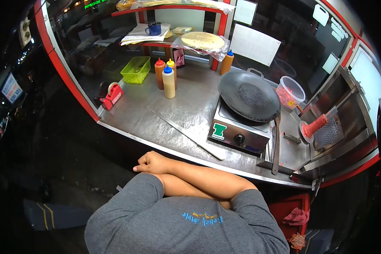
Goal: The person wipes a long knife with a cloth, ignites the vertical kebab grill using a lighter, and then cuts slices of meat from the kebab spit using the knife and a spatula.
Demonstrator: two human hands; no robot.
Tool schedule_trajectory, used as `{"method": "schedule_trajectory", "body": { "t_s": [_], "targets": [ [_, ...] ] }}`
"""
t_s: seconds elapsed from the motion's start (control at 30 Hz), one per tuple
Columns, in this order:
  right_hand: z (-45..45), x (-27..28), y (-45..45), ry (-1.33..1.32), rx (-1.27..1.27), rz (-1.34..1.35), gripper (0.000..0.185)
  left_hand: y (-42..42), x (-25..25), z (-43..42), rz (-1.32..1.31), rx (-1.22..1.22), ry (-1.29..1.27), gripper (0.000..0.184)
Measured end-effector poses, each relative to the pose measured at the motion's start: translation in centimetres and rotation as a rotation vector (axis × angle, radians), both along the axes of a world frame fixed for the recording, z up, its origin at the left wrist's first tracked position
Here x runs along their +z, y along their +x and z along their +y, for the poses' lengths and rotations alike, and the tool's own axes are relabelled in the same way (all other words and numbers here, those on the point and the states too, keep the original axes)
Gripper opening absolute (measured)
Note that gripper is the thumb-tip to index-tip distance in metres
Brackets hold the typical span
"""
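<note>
My arms are folded in front of my grey shirt. My right hand rests by my left elbow with its fingers curled in, and nothing shows in it. My left hand is hidden behind the crossed right arm. Just beyond my forearms, a long knife with a white handle lies slantwise on the metal counter, its handle end close to the front edge. To the right of the knife stands a gas stove carrying a wide black pan. Neither hand touches these.
Sauce bottles stand mid-counter, near a green basket and a red tape dispenser. Flatbreads lie on the shelf. At right are a clear tub, a meat spit and a long-handled tool.
</note>
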State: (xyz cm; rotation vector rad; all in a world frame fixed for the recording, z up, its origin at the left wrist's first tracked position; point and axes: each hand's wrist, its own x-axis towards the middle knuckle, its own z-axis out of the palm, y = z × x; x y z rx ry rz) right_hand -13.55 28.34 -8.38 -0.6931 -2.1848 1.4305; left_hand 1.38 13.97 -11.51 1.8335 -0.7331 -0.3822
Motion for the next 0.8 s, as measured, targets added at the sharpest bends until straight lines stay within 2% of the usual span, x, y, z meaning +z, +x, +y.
{"method": "schedule_trajectory", "body": {
  "t_s": [0.1,0.13,0.23,0.33,0.43,0.53,0.63,0.8],
  "targets": [
    [0.3,-0.8,-0.2,-0.267,0.106,0.138,0.055,-0.1,0.0,0.0,-0.002,0.002,-0.001,0.042],
    [0.5,-1.0,0.1,-0.322,0.159,0.104,0.051,-0.2,0.0,-0.1,-0.003,0.0,-0.002,0.042],
    [0.6,-1.3,0.6,-0.374,0.213,0.071,0.049,-0.2,-0.1,-0.2,-0.001,-0.003,-0.001,0.042],
    [0.3,-0.1,0.8,-0.402,0.226,0.013,0.047,-0.2,-0.2,-0.4,-0.003,-0.004,-0.003,0.041],
    [-0.6,-1.7,0.2,-0.408,0.204,0.117,0.048,-0.3,-0.2,-0.5,-0.002,-0.006,-0.002,0.041],
    [-0.6,-1.1,0.2,-0.436,0.23,-0.015,0.049,-0.4,-0.3,-0.7,-0.003,-0.012,-0.003,0.041],
    [0.5,-0.3,0.6,-0.318,0.275,-0.094,0.048,-0.4,-0.3,-0.9,-0.004,-0.013,-0.001,0.041],
    [0.6,-0.7,1.4,-0.348,0.234,-0.101,0.048,-0.5,-0.3,-1.0,-0.01,-0.012,0.004,0.04]
  ]
}}
